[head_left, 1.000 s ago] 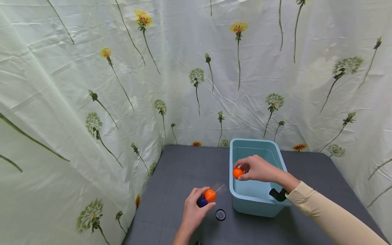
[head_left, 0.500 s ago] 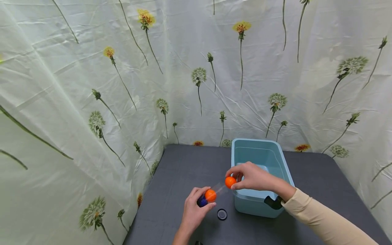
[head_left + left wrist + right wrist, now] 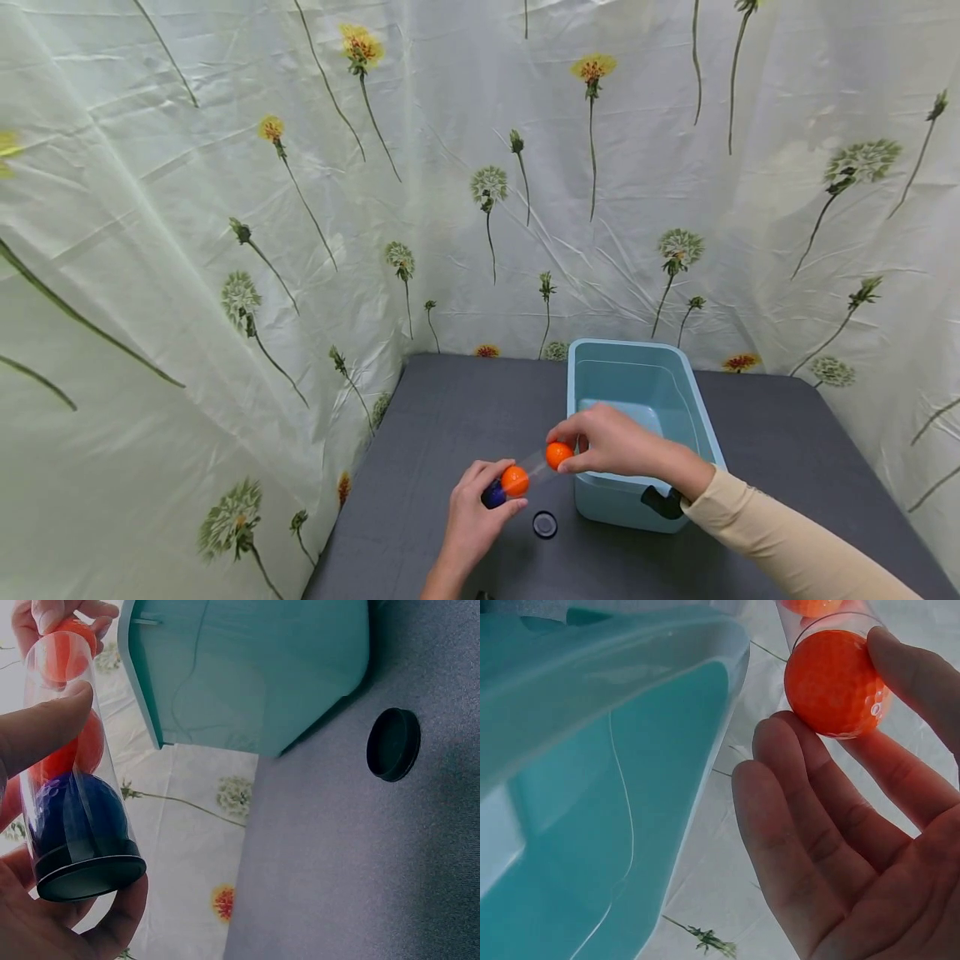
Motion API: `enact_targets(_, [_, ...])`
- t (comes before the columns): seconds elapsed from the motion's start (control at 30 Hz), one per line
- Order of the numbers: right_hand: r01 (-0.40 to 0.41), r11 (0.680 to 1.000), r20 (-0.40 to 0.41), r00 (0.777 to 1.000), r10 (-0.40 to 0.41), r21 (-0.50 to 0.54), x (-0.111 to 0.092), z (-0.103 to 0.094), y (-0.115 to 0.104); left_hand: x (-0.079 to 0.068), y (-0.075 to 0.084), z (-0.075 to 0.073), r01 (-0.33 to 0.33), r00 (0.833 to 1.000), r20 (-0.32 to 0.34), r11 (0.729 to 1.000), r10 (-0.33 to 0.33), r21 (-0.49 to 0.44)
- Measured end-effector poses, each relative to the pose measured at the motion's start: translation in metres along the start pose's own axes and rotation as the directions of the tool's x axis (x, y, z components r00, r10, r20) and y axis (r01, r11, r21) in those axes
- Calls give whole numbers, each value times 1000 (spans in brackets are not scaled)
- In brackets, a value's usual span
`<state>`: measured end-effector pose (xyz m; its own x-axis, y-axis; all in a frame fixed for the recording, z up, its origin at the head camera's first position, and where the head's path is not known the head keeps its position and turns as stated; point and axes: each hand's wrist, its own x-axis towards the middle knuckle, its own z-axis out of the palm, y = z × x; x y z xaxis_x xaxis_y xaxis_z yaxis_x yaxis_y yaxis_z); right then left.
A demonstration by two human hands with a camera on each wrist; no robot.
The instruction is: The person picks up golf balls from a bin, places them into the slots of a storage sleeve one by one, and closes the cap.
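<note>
My left hand (image 3: pixel 476 504) grips a clear plastic tube (image 3: pixel 537 465), tilted with its open mouth toward the right hand. Inside it, in the left wrist view, a blue golf ball (image 3: pixel 52 814) lies against the black end cap (image 3: pixel 90 877), with an orange golf ball (image 3: pixel 90 742) after it. At the mouth, my right hand (image 3: pixel 618 437) pinches another orange golf ball (image 3: pixel 832 682) between thumb and fingers; the ball sits right at the tube's rim. A loose round black cap (image 3: pixel 545 524) lies on the table below the tube.
A light blue plastic bin (image 3: pixel 630 504) stands on the dark grey table (image 3: pixel 465 400) beneath and behind the right forearm. Its near left corner is close to the tube's mouth. A white flower-print curtain (image 3: pixel 435 208) hangs behind and to the left.
My right hand has brought the orange golf ball left and down, from over the bin to the tube's mouth. The left hand keeps the tube in nearly the same place.
</note>
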<state>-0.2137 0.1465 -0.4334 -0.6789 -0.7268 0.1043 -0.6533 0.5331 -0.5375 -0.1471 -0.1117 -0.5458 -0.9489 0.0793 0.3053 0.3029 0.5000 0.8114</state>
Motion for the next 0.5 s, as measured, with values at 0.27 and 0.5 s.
enact_targets(0.27, [12, 998, -4, 1000, -12, -55, 0, 4, -2, 0, 1, 1, -8, 1000, 8, 1000, 8, 22])
enact_targets(0.5, [-18, 995, -3, 1000, 18, -94, -3, 7, -4, 0, 3, 3, -19, 1000, 15, 999, 18, 46])
